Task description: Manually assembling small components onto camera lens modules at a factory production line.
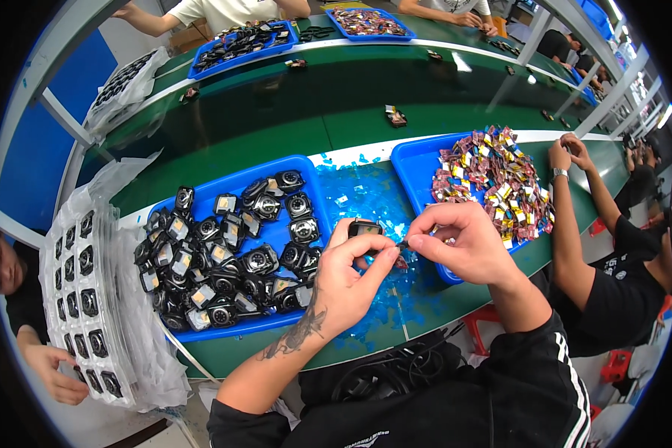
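Observation:
My left hand (pixel 351 278) is closed around a black watch case (pixel 364 228), held above the strip of table between two blue trays. Close beside it, my right hand (pixel 467 245) is closed in a pinch, its thumb and forefinger almost meeting the left fingertips. Whatever sits between those fingertips is too small to make out. To the left, a blue tray (pixel 322 205) holds a heap of black watch cases (pixel 224 250), some showing round backs. On the right, another blue tray (pixel 405 166) carries a pile of small reddish parts (pixel 493 187) with yellow and white patches.
Blue film scraps (pixel 366 299) litter the table between the trays. At far left stand stacked clear blister trays (pixel 78 299) of watch cases, beside a person's hand (pixel 58 373). Beyond runs a green conveyor belt (pixel 276 123) with a few parts. A co-worker's arms (pixel 567 194) are at right.

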`<control>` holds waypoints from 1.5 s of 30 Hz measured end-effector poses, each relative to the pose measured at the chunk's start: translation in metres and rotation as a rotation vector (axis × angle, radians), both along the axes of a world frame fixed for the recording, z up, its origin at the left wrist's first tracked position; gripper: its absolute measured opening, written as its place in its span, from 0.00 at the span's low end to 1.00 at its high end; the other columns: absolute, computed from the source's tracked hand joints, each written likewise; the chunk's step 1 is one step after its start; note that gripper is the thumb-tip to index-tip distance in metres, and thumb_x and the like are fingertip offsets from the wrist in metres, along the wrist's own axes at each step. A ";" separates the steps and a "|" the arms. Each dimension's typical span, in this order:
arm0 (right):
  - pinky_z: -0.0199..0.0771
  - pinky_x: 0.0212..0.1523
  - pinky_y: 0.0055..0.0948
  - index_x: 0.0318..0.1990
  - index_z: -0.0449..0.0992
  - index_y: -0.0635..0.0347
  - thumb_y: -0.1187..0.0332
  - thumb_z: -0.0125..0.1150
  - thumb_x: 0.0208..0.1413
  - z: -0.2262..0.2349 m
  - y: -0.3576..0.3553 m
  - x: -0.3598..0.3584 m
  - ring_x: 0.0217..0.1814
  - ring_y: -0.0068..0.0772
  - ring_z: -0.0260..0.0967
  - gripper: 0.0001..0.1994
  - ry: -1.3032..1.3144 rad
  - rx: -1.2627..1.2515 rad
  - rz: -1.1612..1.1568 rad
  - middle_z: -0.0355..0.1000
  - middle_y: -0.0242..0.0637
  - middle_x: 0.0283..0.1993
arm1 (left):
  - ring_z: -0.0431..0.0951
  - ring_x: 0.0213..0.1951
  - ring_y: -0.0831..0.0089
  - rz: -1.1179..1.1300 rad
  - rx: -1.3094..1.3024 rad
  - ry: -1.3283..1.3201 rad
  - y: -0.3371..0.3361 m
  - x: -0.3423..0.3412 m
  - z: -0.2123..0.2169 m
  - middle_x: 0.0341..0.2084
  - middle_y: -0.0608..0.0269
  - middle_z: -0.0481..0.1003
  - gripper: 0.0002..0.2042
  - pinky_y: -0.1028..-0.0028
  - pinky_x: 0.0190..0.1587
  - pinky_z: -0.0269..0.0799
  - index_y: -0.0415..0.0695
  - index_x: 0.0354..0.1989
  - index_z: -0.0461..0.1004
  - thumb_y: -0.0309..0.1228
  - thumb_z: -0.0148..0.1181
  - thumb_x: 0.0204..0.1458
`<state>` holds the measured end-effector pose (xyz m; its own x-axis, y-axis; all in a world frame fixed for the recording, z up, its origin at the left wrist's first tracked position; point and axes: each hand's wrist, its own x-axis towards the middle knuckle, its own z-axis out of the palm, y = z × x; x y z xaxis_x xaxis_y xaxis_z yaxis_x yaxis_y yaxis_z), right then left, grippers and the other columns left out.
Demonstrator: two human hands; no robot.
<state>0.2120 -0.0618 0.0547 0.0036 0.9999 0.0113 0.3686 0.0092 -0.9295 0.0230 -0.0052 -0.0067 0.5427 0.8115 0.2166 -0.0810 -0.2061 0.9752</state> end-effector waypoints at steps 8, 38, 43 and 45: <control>0.72 0.33 0.19 0.31 0.79 0.67 0.73 0.61 0.52 -0.003 0.011 0.014 0.31 0.17 0.71 0.05 0.115 -0.111 0.110 0.75 0.31 0.28 | 0.75 0.35 0.65 0.090 0.419 0.083 -0.001 -0.002 0.011 0.38 0.55 0.70 0.05 0.71 0.37 0.72 0.40 0.34 0.79 0.24 0.66 0.49; 0.60 0.23 0.20 0.36 0.81 0.61 0.77 0.67 0.48 -0.008 0.016 -0.047 0.22 0.18 0.62 0.07 -0.164 0.298 -0.236 0.76 0.32 0.28 | 0.61 0.66 0.65 -0.115 -0.303 -0.396 -0.007 0.005 0.003 0.64 0.48 0.59 0.28 0.68 0.67 0.56 0.38 0.70 0.47 0.15 0.41 0.60; 0.53 0.20 0.17 0.32 0.81 0.61 0.77 0.69 0.47 -0.006 0.016 -0.045 0.21 0.12 0.56 0.05 -0.284 0.360 -0.228 0.75 0.27 0.26 | 0.64 0.64 0.64 -0.110 -0.222 -0.367 -0.007 0.006 0.001 0.65 0.44 0.58 0.28 0.68 0.66 0.60 0.34 0.68 0.47 0.14 0.43 0.59; 0.54 0.20 0.18 0.32 0.81 0.61 0.77 0.69 0.46 -0.005 0.015 -0.046 0.21 0.12 0.56 0.05 -0.280 0.368 -0.209 0.75 0.27 0.25 | 0.63 0.64 0.64 -0.119 -0.218 -0.340 -0.007 0.005 0.001 0.65 0.44 0.58 0.27 0.68 0.66 0.59 0.33 0.68 0.48 0.14 0.43 0.59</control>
